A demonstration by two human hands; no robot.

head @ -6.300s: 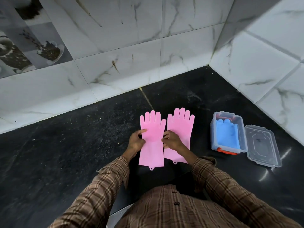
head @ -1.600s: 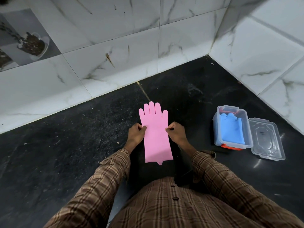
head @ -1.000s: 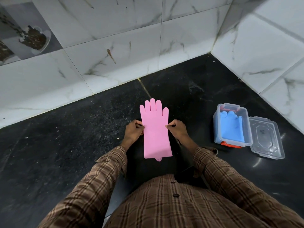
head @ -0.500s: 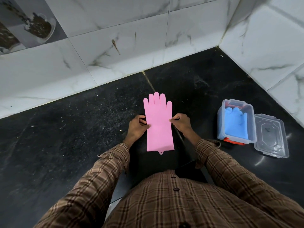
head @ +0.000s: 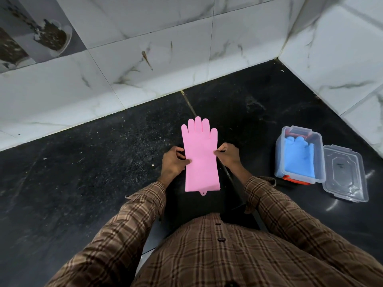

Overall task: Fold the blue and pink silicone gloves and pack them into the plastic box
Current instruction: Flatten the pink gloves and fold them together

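From my remote feed, cool, even light leaves the marble wall tiles (head: 157, 65) bright and the black floor (head: 83, 172) dim, with glare streaks beside the clear lid (head: 344, 172) and wide-angle bending at the edges.

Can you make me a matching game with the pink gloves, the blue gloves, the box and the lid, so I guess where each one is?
Things:
1. pink gloves
2. blue gloves
3. plastic box
4. lid

Places:
A. lying loose on the floor, right of the box
B. pinched at both side edges by the left hand and right hand
C. inside the box
D. standing open on the dark floor, right of the hands

Pairs: 1-B, 2-C, 3-D, 4-A
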